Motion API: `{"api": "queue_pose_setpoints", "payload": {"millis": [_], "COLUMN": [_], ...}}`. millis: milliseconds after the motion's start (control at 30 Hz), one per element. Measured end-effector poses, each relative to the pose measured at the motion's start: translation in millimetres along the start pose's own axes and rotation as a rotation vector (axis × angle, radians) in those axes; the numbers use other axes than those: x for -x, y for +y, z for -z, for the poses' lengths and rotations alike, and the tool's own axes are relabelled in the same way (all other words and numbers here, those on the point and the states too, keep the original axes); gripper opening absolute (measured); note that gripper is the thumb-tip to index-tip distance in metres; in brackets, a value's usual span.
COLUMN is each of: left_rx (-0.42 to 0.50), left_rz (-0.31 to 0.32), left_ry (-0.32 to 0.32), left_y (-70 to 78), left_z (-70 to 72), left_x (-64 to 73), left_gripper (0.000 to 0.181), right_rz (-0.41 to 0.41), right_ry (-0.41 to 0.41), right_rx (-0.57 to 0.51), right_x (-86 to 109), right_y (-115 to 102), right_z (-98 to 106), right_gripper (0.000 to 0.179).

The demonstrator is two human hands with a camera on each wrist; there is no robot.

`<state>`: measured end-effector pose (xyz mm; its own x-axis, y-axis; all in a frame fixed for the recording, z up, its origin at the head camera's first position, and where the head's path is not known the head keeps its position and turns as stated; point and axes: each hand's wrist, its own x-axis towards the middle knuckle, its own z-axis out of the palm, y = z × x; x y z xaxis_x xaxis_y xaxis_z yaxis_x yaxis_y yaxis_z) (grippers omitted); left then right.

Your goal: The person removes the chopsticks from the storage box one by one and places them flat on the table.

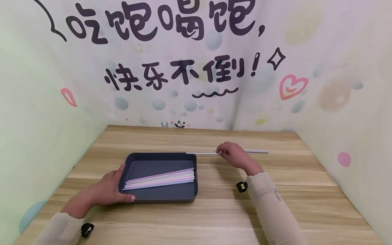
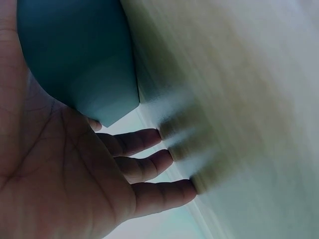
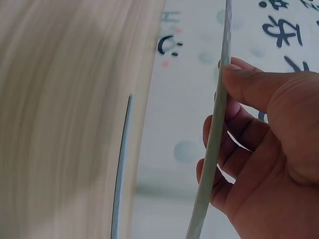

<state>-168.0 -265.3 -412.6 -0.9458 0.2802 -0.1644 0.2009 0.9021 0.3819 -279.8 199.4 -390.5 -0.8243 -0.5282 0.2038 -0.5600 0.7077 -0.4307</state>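
Note:
A dark grey rectangular tray (image 1: pixel 159 196) rests on the table. Inside it, a bundle of long thin pink, white and bluish strips (image 1: pixel 160 178) lies at a slant. My left hand (image 1: pixel 105 187) is spread round the tray's left end, its thumb along the front side. In the left wrist view three nearly straight fingers (image 2: pixel 144 167) reach down to the table. Between thumb and fingers my right hand (image 1: pixel 234 154) pinches a long pale strip (image 3: pixel 212 144), whose left end overlaps the tray's back right corner in the head view. Another bluish-grey strip (image 1: pixel 258 151) lies on the table by that hand.
The wood-grain table (image 1: pixel 226 217) ends at a back wall cloth (image 1: pixel 147 112) printed with characters and bubbles. Pale side walls (image 1: pixel 39 136) flank it on the left and right.

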Motion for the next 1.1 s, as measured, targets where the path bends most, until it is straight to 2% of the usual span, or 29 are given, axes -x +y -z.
{"api": "queue_pose_setpoints", "payload": {"millis": [633, 1100], "left_rx": [0.006, 0.024], "left_rz": [-0.004, 0.007], "left_ry": [-0.013, -0.033], "left_y": [0.6, 2.1], "left_z": [1.6, 3.2], "left_x": [-0.8, -1.2], "left_gripper": [0.130, 0.130], "right_rz": [-0.066, -0.111], "right_ry": [-0.002, -0.041], "right_rx": [0.068, 0.075], "right_x": [39.5, 51.7], "right_y": [71, 94], "right_z": [13, 21], "right_gripper": [0.012, 0.018]}}
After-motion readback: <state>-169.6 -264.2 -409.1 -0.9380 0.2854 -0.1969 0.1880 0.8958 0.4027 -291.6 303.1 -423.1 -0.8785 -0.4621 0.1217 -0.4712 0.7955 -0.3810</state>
